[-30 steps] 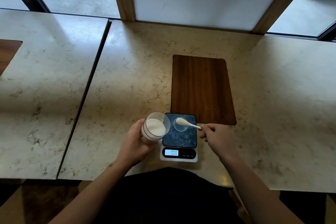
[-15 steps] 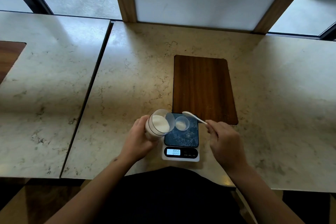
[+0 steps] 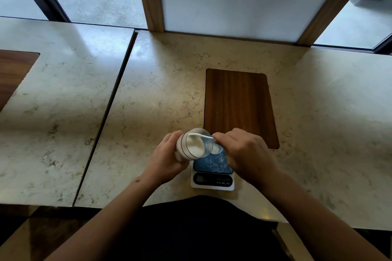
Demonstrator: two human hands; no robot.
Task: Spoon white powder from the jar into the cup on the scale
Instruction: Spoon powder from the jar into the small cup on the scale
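Observation:
My left hand (image 3: 167,159) grips a clear jar (image 3: 192,144) of white powder, tilted with its mouth toward the right, over the left edge of the scale. My right hand (image 3: 244,150) pinches the handle of a white spoon (image 3: 200,136), whose bowl reaches into the jar's mouth. A small clear cup (image 3: 217,149) stands on the blue platform of the scale (image 3: 212,174), mostly hidden behind the jar and my right hand. The scale's display looks dark.
A dark wooden inlay (image 3: 239,108) lies in the marble counter just behind the scale. A seam (image 3: 106,112) splits the counter from a second slab at the left. A wood-framed white panel (image 3: 233,0) and windows rise at the back edge.
The spoon has swung left from above the cup into the jar's mouth. The jar is tilted further and sits closer to the cup. The scale display has gone dark.

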